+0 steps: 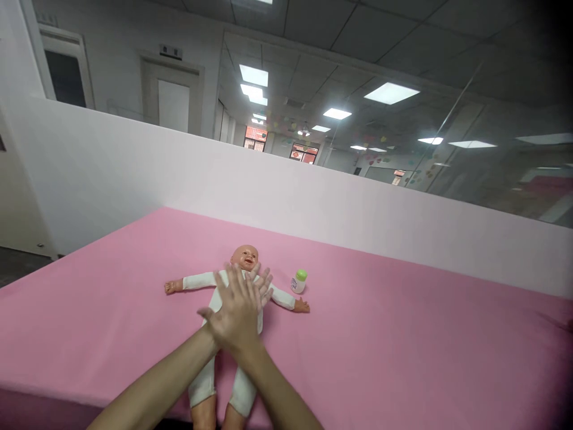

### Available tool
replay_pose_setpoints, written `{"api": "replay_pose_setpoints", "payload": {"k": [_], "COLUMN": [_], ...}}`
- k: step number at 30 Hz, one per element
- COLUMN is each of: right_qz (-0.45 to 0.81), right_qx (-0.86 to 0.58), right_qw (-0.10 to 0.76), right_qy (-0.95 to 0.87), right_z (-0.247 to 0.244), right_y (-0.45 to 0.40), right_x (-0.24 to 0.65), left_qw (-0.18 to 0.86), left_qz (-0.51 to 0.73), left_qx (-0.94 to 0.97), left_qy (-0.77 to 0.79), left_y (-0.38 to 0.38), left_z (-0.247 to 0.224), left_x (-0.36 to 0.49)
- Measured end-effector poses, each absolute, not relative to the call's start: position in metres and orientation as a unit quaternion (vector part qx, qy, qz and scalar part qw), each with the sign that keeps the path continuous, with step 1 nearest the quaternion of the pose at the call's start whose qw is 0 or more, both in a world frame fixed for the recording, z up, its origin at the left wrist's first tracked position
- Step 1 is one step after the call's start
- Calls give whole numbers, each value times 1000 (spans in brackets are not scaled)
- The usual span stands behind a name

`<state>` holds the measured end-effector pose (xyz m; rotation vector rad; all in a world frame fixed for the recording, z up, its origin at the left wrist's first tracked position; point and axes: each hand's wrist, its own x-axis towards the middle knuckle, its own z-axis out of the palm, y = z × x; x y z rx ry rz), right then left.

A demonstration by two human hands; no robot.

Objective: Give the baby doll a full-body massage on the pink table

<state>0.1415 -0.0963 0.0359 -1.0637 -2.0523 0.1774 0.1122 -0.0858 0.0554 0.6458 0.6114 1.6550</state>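
Doll point(216, 301) faceup under L grip point(264, 288) & R grip point(236, 312).

The single head view looks forward and slightly down from above the forearms. It faces a pink surface point(380, 334)

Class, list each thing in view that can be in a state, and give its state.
Doll: on its back, arms outspread.
Small bottle: standing, green lid on.
Right hand: open, crossed over the left.
Left hand: partly hidden, fingers extended.
Ceiling lights: lit.
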Motion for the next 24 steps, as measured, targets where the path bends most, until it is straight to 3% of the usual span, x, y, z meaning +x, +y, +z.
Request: {"api": "replay_pose_setpoints", "payload": {"k": [6, 10, 13, 18, 21, 24], "right_qz": [111, 72, 68, 155, 211, 232], "right_qx": [-458, -429, -428, -474, -489, -524], "right_qw": [463, 426, 412, 481, 505, 516], "right_qy": [-751, -794, -802, -721, -679, -636], "right_z": [36, 15, 25, 37, 22, 7], "right_y": [-94, -128, -122, -68, -38, -4], "right_x": [160, 139, 135, 176, 202, 221], "left_qw": [721, 671, 609, 777, 729, 643], "left_qz": [580, 640, 726, 523, 552, 563], "left_qx": [316, 285, 237, 301, 359, 417], "left_qy": [209, 243, 216, 178, 184, 310], "left_y": [-86, -91, -103, -93, -64, -23], "left_z": [54, 37, 29, 38, 39, 31], "left_x": [79, 83, 100, 75, 53, 46]}}
